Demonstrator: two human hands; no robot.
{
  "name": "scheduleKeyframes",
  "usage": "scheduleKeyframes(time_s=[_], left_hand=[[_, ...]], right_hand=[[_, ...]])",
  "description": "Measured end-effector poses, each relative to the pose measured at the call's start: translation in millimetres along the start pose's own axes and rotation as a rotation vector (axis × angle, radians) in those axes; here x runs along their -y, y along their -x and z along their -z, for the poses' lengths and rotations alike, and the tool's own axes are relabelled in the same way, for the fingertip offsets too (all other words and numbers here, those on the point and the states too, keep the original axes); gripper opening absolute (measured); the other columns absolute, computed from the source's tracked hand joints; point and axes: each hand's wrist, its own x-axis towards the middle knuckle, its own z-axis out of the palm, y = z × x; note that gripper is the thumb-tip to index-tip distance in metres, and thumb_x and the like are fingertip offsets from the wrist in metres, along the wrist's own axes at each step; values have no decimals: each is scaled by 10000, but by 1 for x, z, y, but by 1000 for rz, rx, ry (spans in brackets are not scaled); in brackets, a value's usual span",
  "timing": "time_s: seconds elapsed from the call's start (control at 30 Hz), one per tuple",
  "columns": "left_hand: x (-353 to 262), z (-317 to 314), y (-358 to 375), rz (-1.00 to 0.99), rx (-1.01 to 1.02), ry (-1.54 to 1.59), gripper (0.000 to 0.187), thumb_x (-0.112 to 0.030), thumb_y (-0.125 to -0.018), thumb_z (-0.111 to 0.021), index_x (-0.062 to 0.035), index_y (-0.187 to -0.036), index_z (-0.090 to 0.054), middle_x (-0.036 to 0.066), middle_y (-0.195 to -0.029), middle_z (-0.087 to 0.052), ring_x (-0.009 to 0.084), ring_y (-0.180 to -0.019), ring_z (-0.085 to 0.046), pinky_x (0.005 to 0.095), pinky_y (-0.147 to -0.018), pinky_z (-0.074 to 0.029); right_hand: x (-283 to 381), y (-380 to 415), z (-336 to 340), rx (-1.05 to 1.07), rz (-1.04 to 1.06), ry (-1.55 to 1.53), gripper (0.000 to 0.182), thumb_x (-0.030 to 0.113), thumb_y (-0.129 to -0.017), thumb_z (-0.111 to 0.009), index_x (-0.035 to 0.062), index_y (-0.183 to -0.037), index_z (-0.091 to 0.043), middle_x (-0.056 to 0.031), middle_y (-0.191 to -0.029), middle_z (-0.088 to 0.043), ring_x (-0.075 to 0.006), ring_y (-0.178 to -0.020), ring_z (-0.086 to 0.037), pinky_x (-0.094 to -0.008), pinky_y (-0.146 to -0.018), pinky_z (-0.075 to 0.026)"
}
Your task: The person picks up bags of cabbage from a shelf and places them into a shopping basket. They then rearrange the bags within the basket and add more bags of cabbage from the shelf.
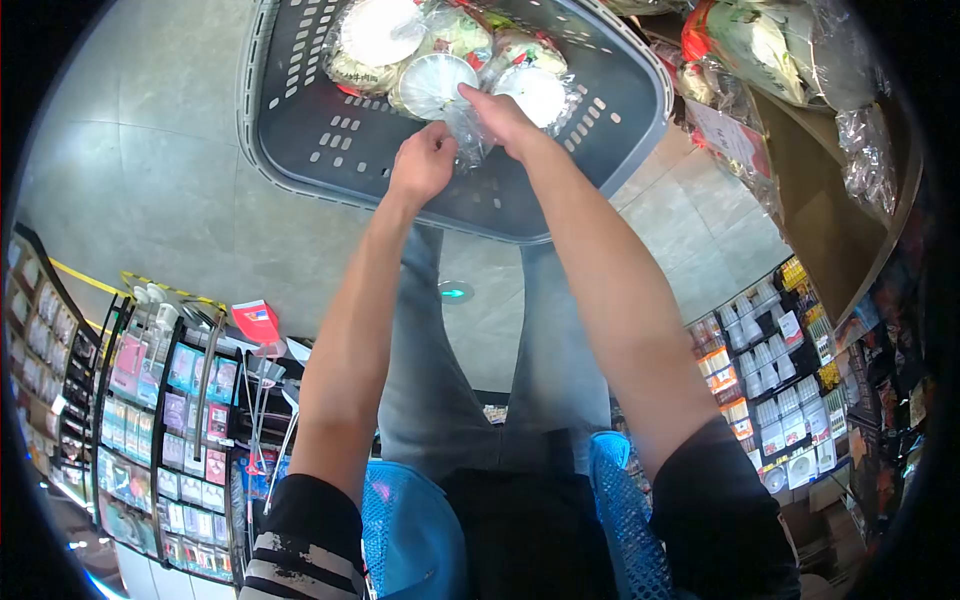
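Observation:
A grey plastic basket (290,165) with slotted walls holds several food packs in clear plastic, each with a round white lid or bowl on top. Over the basket's near part, my right hand (500,118) grips the middle pack (437,84), its thumb reaching along the white disc. The loose clear plastic of that pack hangs between my hands. My left hand (423,162) is closed at the edge of this plastic, fingers curled. Another pack (378,35) lies to the upper left. A third pack (533,95) sits to the right, partly behind my right hand.
At the upper right, bagged vegetables (755,50) lie on a brown stand (830,190) close to the basket. Shelves of packaged goods (185,430) stand at the lower left, with a red dustpan (257,323) beside them. More shelving (775,380) is at the right. A green floor arrow (453,293) shows between my legs.

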Motion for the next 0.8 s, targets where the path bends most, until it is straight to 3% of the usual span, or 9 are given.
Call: scheduleKeyframes(time_s=[0.13,0.23,0.27,0.4,0.5,0.6,0.7,0.8], left_hand=[[-21,14,28,-37,80,26,214,-205,-896,-519,-29,-980,-607,230,-841,-614,375,-800,-607,416,-745,-474],[-37,24,59,-92,135,-8,203,-182,-894,-526,-36,-1013,-602,226,-814,-610,386,-754,-606,429,-704,-473],[-41,25,68,-120,122,-43,177,-157,-886,-533,-28,-995,-589,226,-805,-612,410,-744,-612,448,-681,-473],[-50,26,102,-309,118,-25,143,-125,-870,-559,-9,-954,-557,236,-829,-622,431,-809,-619,473,-692,-471],[-56,28,118,-324,190,-90,144,-136,-885,-572,-14,-961,-564,226,-846,-623,417,-811,-608,442,-700,-479],[-70,36,131,-168,379,26,160,-170,-930,-565,-26,-995,-591,166,-866,-634,314,-790,-614,391,-728,-479],[-47,32,138,-341,439,434,125,-145,-955,-565,-27,-948,-607,54,-781,-607,184,-739,-589,335,-697,-462],[-25,47,134,-162,357,661,176,-164,-982,-532,-21,-1003,-632,-1,-823,-591,90,-789,-537,273,-744,-434]], right_hand=[[9,21,-7,146,4,-85,654,493,-844,-706,-41,-1197,-572,-111,-1087,-637,-203,-893,-645,-346,-795,-527],[19,53,-9,166,-62,-25,623,466,-845,-717,-43,-1178,-585,-104,-1023,-660,-204,-889,-656,-357,-756,-545],[15,59,-11,212,-32,-67,535,444,-851,-715,-32,-1081,-630,-91,-914,-674,-196,-824,-659,-342,-712,-545],[12,115,-16,114,100,126,430,416,-888,-673,-14,-877,-658,-92,-814,-669,-165,-734,-627,-299,-697,-491],[-6,128,-17,56,183,212,412,383,-919,-630,-24,-866,-657,-76,-782,-651,-143,-723,-598,-296,-679,-459],[-13,146,-16,-52,347,276,422,350,-929,-615,-30,-747,-632,-87,-637,-604,-143,-605,-553,-343,-578,-433],[-9,170,-14,-109,446,273,432,330,-933,-621,-19,-680,-590,-88,-563,-547,-139,-541,-500,-355,-523,-398],[-17,194,-8,-127,486,204,428,296,-947,-619,-3,-653,-535,-58,-539,-492,-115,-527,-442,-339,-496,-363]])
